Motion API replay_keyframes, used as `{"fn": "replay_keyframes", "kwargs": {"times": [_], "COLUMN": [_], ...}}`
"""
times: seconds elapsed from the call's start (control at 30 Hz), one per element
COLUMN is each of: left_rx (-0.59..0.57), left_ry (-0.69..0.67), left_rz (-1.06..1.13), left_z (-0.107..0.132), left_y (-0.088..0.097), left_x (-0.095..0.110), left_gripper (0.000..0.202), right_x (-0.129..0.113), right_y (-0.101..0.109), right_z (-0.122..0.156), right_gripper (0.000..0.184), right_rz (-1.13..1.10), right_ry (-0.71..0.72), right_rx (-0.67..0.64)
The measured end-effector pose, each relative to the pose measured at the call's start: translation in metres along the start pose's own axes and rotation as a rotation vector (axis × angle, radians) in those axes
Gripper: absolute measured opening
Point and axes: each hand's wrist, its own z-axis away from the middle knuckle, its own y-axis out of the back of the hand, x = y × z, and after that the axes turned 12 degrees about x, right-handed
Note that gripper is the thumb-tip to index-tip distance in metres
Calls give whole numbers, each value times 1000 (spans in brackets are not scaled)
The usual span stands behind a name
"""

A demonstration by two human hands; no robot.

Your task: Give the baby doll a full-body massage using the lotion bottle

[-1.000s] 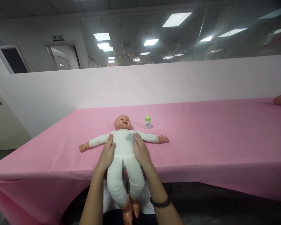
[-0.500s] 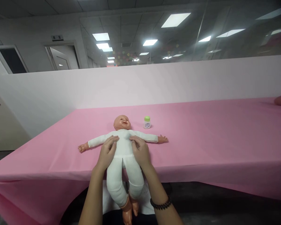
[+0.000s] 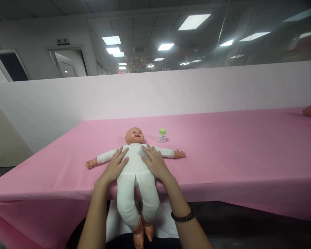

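Cloth (image 3: pixel 54 166), pink and faintly creased, spreads in from the left; it could bunch if you drag the doll (image 3: pixel 136 166) across it. Next comes one outstretched doll arm (image 3: pixel 106 156), which could fold underneath if the body rolled.

Your left hand (image 3: pixel 116 166) lies against that side of the chest, fingers open and slightly spread, gripping nothing. Pushing harder here than with the other hand would probably tip the torso sideways.

Between your hands the doll lies on its back, head (image 3: pixel 134 136) away from you, legs (image 3: pixel 125 204) reaching past the cloth's near edge. That overhang looks the main risk: a pull toward you could slide the whole body off, since your open fingers have no hold to stop it.

Your right hand (image 3: pixel 157 164) rests on the chest's other side, fingers fanned out, also gripping nothing. Beyond it, near the head, the green-lidded jar (image 3: pixel 162 135) stands upright; overreaching forward might knock it over. Farther right, your bead bracelet (image 3: pixel 182 217) could catch on the doll if that wrist comes down against it.
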Motion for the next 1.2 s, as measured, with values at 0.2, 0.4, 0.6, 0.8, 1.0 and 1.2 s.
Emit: {"fn": "replay_keyframes", "kwargs": {"times": [0.2,0.4,0.6,0.8,1.0,1.2], "left_rx": [102,201,252,297,338,504], "left_ry": [9,115,124,154,159,303], "left_rz": [-449,-626,-506,-412,-329,61], "left_z": [-6,8,13,15,19,17], "left_y": [25,62,75,71,76,77], "left_x": [-41,-79,-93,-95,-88,-78], "left_gripper": [63,66,61,48,45,49], "right_x": [36,70,84,91,95,95], "right_y": [26,65,76,73,79,79], "right_z": [-3,1,2,7,8,6], "right_gripper": [62,59,60,60,44,49], "right_rz": [382,500,448,536,361,-273], "right_ry": [-39,-250,-269,-243,-216,-317], "right_rx": [37,114,134,198,263,445]}}
